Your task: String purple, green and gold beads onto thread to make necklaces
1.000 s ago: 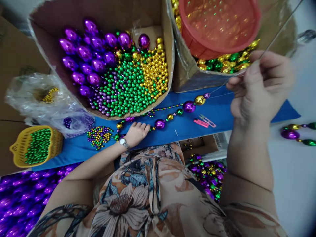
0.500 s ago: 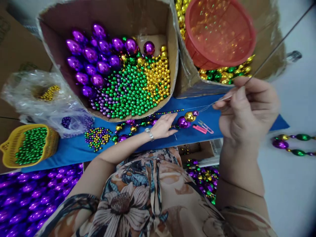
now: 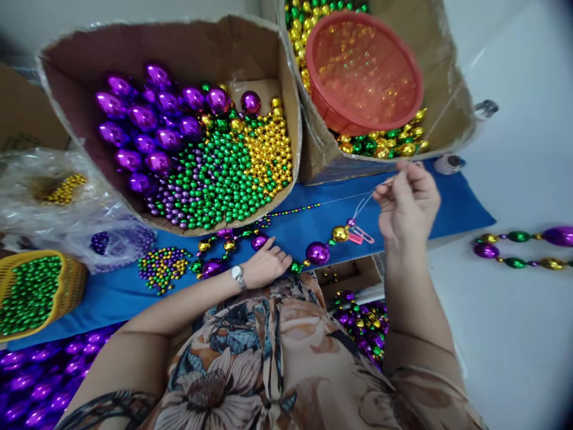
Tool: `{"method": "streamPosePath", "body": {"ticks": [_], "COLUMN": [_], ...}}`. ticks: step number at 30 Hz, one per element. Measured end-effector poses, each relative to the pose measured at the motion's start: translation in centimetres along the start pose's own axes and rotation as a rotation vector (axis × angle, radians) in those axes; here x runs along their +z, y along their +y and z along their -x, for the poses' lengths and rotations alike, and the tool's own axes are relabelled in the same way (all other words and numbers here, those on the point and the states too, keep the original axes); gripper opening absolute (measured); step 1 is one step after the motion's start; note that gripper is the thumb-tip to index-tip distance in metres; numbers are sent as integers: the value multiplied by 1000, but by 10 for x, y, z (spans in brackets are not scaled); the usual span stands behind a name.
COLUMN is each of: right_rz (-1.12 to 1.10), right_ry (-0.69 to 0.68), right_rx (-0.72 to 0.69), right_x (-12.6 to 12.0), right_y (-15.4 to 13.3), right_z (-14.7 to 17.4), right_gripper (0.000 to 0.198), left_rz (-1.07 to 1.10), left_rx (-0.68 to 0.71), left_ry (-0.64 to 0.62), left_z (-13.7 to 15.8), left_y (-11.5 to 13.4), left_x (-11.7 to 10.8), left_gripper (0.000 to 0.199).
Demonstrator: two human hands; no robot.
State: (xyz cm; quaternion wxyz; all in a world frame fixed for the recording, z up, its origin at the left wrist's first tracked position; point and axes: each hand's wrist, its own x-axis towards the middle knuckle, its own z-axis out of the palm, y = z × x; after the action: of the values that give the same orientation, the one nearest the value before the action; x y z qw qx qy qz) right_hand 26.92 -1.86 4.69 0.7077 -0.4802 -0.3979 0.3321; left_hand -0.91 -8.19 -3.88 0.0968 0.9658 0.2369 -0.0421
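My left hand (image 3: 267, 267), with a wristwatch, curls its fingers over a strand of large purple, gold and green beads (image 3: 317, 252) near the table's front edge. The grip's underside is hidden, but the strand runs out on both sides. My right hand (image 3: 409, 200) is raised at the right, thumb and fingers pinching thin pale thread (image 3: 364, 205). One thread line reaches left to a row of tiny beads (image 3: 295, 210); a loop drops to a small purple bead (image 3: 350, 222) at the strand's end. Pink thread snips (image 3: 363, 235) lie close by it.
A carton (image 3: 54, 89) of loose beads stands behind the blue cloth (image 3: 465, 206); another carton (image 3: 447, 77) holds a red basket (image 3: 364, 27). Mixed small beads (image 3: 163, 269) and a yellow basket (image 3: 71, 292) are left. A finished-looking strand (image 3: 486, 249) hangs at right.
My left hand has gone from flat and stretched to curled, drawing the strand toward my body. My right hand has lowered and moved left; the dark thin line above it no longer shows. The view has shifted.
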Motion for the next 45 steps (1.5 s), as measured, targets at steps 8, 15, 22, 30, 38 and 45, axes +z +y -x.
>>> {"method": "streamPosePath", "body": {"ticks": [8,15,22,30,38,45], "right_rz": [78,154,226,242,363,401], "right_ry": [-100,-88,-55,-124,-378,-426], "right_rx": [283,263,155,144,170,144], "right_x": [14,8,10,15,19,11], "right_y": [64,81,79,71,74,79], "right_z": [60,56,52,68,92,98], "right_gripper": [30,31,29,24,22,19], "left_rz": [-151,-125,25,214,283,32], "left_rx": [-40,-38,-32,64,-514,-999], "left_ry": [-117,-192,-257,-171,543,641], "left_z": [45,52,46,30,-21,-51], "left_y": [-1,1,-5,-40,-171,-258], "left_x": [2,11,-1,-40,-96,-112], "left_gripper": [47,23,11,14,25,32]}}
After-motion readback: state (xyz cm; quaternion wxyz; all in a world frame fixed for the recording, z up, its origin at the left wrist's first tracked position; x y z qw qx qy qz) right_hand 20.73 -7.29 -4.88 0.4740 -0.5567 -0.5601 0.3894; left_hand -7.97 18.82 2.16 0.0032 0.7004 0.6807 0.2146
